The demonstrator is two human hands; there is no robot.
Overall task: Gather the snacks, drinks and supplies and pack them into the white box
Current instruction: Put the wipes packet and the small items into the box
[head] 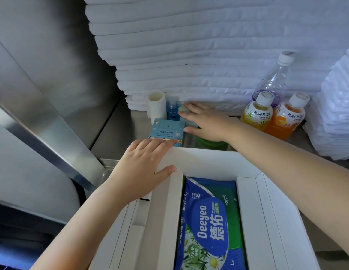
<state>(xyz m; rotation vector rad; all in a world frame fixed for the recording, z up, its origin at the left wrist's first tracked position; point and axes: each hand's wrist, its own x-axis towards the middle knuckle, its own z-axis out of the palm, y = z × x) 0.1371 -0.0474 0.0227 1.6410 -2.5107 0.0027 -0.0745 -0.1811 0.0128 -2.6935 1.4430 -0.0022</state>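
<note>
The white box [206, 158] stands open at the bottom centre with a blue and green Deeyeo wet-wipes pack [206, 223] lying inside. My left hand [142, 170] rests flat on the box's far left corner, fingers apart. My right hand [206, 121] reaches past the box with fingers spread over a green container [208, 142], fingertips at a small pale green item [182, 109]. A light blue care-set box [167, 130], a small blue bottle [172, 110] and a white paper roll [156, 106] stand just left of that hand.
A yellow Mogu Mogu bottle [256, 114], an orange one [284, 121] and a clear bottle with purple drink [273, 82] stand at the back right. Stacked white linens [208, 55] rise behind, with another pile [337, 114] at the right. A steel wall [53, 94] is on the left.
</note>
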